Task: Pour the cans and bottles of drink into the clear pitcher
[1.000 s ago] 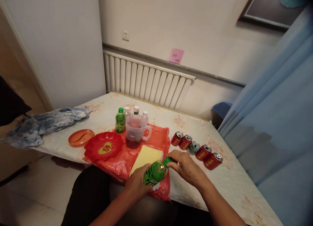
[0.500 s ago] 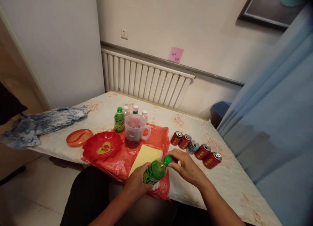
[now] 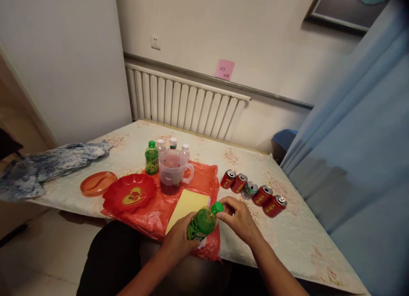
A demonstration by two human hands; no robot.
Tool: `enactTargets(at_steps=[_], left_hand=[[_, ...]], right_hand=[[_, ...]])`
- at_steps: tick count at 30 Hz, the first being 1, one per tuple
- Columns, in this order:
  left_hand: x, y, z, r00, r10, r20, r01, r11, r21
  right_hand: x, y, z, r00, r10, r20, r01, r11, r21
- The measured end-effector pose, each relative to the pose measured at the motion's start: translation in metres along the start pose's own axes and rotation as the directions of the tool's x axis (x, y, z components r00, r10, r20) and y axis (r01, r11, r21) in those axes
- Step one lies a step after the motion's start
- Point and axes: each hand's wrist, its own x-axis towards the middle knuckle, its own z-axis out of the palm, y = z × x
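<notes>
Green and tilted, the small bottle (image 3: 201, 224) is lying in the grip of the left hand (image 3: 179, 241), whose fingers are wrapping around its lower body near the table's front edge. The right hand (image 3: 239, 217) is closing thumb and fingertips on the green cap (image 3: 217, 207), so both hands are gripping the same bottle above the near corner of a red plastic bag (image 3: 166, 206). A pale yellow pad (image 3: 187, 203) is lying on that bag, just behind the bottle. To the left a red dish (image 3: 129, 193) is sitting on the bag's edge, and an orange lid (image 3: 97, 183) is lying beside it on the patterned tablecloth (image 3: 287, 232). Right of the hands, five cans (image 3: 252, 192) are lying on their sides in a row. Farther back a clear measuring jug (image 3: 172, 171) holding dark liquid is standing on the bag, with a second green bottle (image 3: 151, 158) and three white-capped bottles (image 3: 172, 144) standing just behind it. A blue patterned cloth (image 3: 47, 163) is lying at the table's far left. A radiator (image 3: 185, 102) is running along the wall, with a pink note (image 3: 225, 69) stuck above it.
</notes>
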Motion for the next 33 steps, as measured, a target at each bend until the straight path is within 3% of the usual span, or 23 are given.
enactTargets(at_steps=[4,8,11,16,21,26,29,33], left_hand=[[0.007,0.009,0.003,0.999,0.007,0.038,-0.002,0.992,-0.126],[0.019,0.014,0.007,0.999,-0.035,0.04,0.043,0.976,-0.214],[0.027,0.019,0.014,0.999,-0.013,0.03,0.02,0.973,-0.23],[0.036,0.027,0.029,0.995,0.055,0.089,-0.031,0.968,-0.248],[0.042,0.03,0.044,0.98,0.139,0.141,-0.091,0.949,-0.3],[0.05,0.02,0.061,0.971,0.133,0.201,-0.069,0.953,-0.297],[0.056,0.009,0.068,0.985,0.107,0.136,-0.075,0.972,-0.221],[0.062,-0.014,0.068,0.998,0.057,0.036,-0.057,0.998,-0.011]], right_hand=[[-0.007,0.02,0.009,0.991,0.12,-0.052,-0.11,0.98,0.165],[-0.021,0.045,0.024,0.983,0.182,-0.004,-0.172,0.938,0.301],[-0.031,0.054,0.035,0.979,0.203,0.019,-0.198,0.922,0.332],[-0.038,0.057,0.04,0.966,0.253,-0.06,-0.218,0.913,0.345],[-0.042,0.062,0.035,0.939,0.335,-0.077,-0.283,0.88,0.382],[-0.044,0.071,0.029,0.93,0.335,-0.153,-0.271,0.903,0.334],[-0.045,0.081,0.017,0.918,0.347,-0.191,-0.27,0.901,0.34],[-0.043,0.101,-0.015,0.874,0.387,-0.294,-0.307,0.908,0.285]])
